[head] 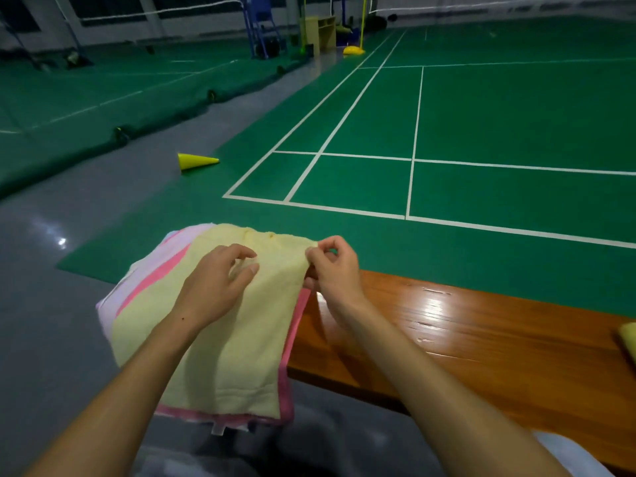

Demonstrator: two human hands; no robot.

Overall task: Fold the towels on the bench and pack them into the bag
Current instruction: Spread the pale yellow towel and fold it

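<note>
A pale yellow towel lies spread on top of a pink-and-white striped towel at the left end of the wooden bench. My left hand rests on the yellow towel and pinches a fold of it near its far edge. My right hand pinches the towel's far right corner between thumb and fingers. The pink towel's edge shows along the near and right sides. No bag is in view.
Another yellow item pokes in at the bench's right edge. A yellow cone lies on the grey floor to the left. Green badminton court with white lines stretches ahead; nets, posts and a small cabinet stand far back.
</note>
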